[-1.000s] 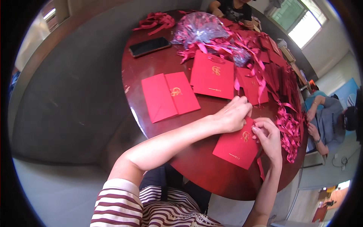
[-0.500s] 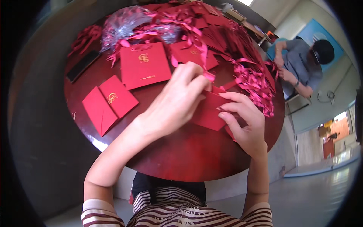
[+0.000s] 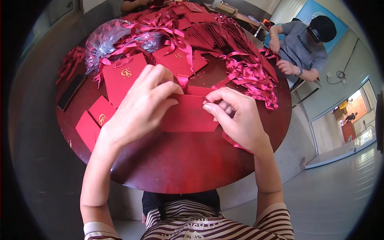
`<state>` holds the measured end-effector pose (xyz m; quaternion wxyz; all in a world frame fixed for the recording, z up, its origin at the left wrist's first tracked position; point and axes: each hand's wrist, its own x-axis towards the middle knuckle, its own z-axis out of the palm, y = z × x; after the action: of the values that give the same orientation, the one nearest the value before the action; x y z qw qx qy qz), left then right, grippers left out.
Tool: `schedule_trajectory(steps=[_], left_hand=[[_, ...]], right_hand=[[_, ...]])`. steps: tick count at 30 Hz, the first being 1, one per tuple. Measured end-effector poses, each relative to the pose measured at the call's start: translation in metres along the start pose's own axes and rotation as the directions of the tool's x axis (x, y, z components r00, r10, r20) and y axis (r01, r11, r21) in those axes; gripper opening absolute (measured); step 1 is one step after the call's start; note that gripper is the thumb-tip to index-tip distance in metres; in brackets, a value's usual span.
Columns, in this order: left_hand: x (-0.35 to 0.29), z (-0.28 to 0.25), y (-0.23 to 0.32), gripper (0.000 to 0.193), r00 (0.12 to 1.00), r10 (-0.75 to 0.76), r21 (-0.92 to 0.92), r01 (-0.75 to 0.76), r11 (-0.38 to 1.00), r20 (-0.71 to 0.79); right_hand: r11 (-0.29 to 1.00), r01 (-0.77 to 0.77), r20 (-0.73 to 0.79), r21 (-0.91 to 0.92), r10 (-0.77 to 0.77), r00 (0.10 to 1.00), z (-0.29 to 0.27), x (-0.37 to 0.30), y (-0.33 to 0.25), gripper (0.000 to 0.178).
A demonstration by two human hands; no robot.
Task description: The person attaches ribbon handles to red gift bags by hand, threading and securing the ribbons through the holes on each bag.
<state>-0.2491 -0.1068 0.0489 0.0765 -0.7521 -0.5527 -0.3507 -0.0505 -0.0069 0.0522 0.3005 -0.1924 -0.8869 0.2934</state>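
Observation:
A red paper gift bag (image 3: 185, 116) is held up over the near part of the round table, its upper edge toward the far side. My left hand (image 3: 146, 100) is closed on the bag's left upper edge, with the fingertips partly hidden. At the right upper corner my right hand (image 3: 236, 114) pinches the edge between thumb and forefinger; a small dark red bit shows at the pinch, too small to name. A pink ribbon (image 3: 182, 80) rises just beyond the bag, beside my left fingers. Another red piece (image 3: 236, 143) lies under my right wrist.
Red bags with gold print (image 3: 124, 78) and a folded one (image 3: 90, 125) lie left of my hands, by a black phone (image 3: 71, 93). Pink ribbons (image 3: 256, 82), clear plastic wrap (image 3: 105, 42) and stacked bags cover the far table (image 3: 192, 176). A co-worker (image 3: 304, 48) sits at right.
The bag has turned more level and come left with both hands. My right fingers, spread along its side before, now pinch its upper corner. The view has shifted to the right.

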Motion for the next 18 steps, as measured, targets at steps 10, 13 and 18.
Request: schedule_trajectory(steps=[10,13,18], left_hand=[[-0.006,0.017,-0.015,0.012,0.960,-0.245,-0.488,0.281,0.827,0.137],[-0.006,0.026,-0.018,0.012,0.950,-0.255,-0.535,0.312,0.785,0.179],[-0.008,0.037,-0.025,0.013,0.956,-0.240,-0.557,0.292,0.777,0.167]], right_hand=[[0.991,-0.063,-0.037,0.122,0.068,0.997,0.009,-0.001,0.018,0.007],[0.981,-0.091,-0.016,0.170,0.095,0.995,0.009,0.001,0.028,0.009],[0.978,-0.023,-0.134,0.207,0.052,0.990,0.019,0.001,0.019,0.009]])
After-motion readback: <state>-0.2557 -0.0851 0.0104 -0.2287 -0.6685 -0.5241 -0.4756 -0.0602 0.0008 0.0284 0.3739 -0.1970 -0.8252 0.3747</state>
